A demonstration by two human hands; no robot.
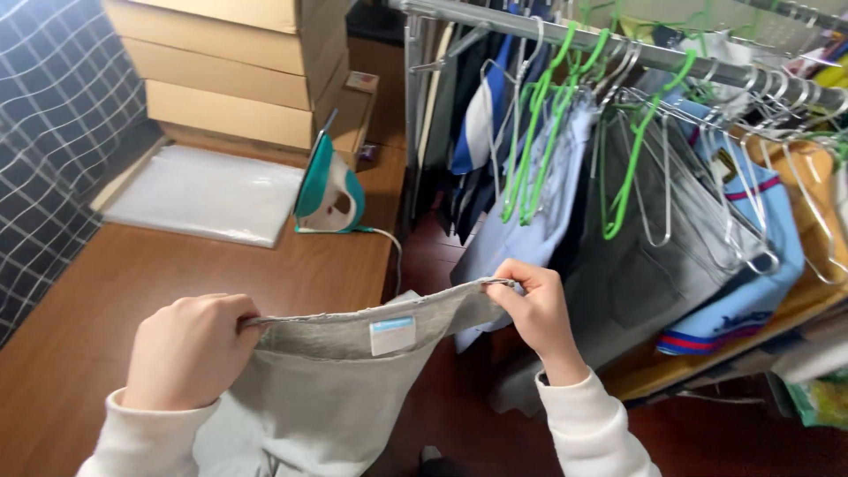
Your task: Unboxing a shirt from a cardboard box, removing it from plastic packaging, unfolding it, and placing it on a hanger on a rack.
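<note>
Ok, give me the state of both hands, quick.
Left hand: closed, gripping the grey garment.
Right hand: closed, pinching the same garment's edge.

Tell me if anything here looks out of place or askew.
Nothing looks damaged or spilled. The iron stands upright on the table, and both hands hold the grey garment stretched between them.

brown wooden table along the left, beside a dark tiled wall. lying flat at its far end, a stack of clear plastic sheets. just right of that, standing on its heel, a teal and white iron, cord trailing off the edge. behind both, stacked cardboard boxes.
</note>
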